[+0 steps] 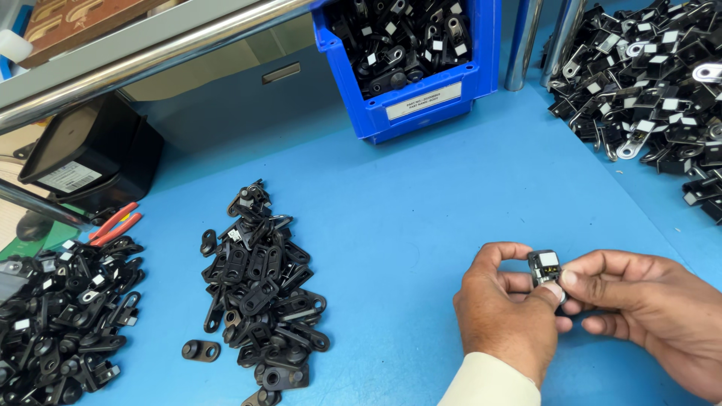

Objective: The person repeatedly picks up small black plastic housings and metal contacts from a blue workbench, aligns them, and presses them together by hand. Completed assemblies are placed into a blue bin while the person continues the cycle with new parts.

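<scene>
Both my hands meet low on the right over the blue table (421, 203). My left hand (505, 310) and my right hand (639, 312) pinch one small black part (544, 268) between their fingertips. The part is blocky, with a white sticker and a small yellow spot on its upper face. A cream sleeve covers my left wrist. A pile of flat black brackets (263, 289) lies to the left of my hands, well apart from them.
A blue bin (421, 101) full of black parts stands at the back. A large heap of stickered black parts (654, 83) fills the back right. Another heap (60, 316) lies at the far left, with red-handled pliers (114, 224) and a black box (94, 154) behind it.
</scene>
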Demonstrator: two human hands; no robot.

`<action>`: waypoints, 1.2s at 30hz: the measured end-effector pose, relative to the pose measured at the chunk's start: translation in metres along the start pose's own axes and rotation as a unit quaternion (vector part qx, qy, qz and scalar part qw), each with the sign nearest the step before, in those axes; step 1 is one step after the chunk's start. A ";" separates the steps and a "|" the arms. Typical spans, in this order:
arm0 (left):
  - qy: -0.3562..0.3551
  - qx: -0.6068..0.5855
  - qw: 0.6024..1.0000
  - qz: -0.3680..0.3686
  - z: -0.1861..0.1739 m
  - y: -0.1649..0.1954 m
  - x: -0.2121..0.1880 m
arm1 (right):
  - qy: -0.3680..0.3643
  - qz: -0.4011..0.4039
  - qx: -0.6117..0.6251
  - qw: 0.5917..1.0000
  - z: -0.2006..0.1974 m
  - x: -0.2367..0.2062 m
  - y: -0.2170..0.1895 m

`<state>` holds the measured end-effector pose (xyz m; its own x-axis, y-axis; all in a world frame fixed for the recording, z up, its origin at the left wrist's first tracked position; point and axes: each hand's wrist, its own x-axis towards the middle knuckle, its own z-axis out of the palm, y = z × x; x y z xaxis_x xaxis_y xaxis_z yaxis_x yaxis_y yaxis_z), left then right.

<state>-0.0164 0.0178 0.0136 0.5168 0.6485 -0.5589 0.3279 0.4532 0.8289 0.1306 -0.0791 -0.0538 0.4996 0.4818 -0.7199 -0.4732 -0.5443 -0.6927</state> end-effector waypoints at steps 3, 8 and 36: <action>0.023 0.009 0.999 0.033 0.004 -0.001 0.000 | 0.034 -0.016 -0.012 0.999 0.007 -0.003 0.006; 0.045 -0.005 0.999 0.019 0.008 -0.004 0.008 | 0.131 -0.194 -0.153 0.960 0.021 -0.015 0.027; -0.027 -0.158 0.986 -0.052 0.002 0.011 0.000 | 0.072 -0.034 -0.046 0.996 0.016 -0.032 -0.023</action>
<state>-0.0111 0.0213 0.0225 0.5374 0.5596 -0.6309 0.1227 0.6883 0.7150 0.1136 -0.0707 -0.0161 0.6306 0.4198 -0.6528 -0.3688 -0.5779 -0.7280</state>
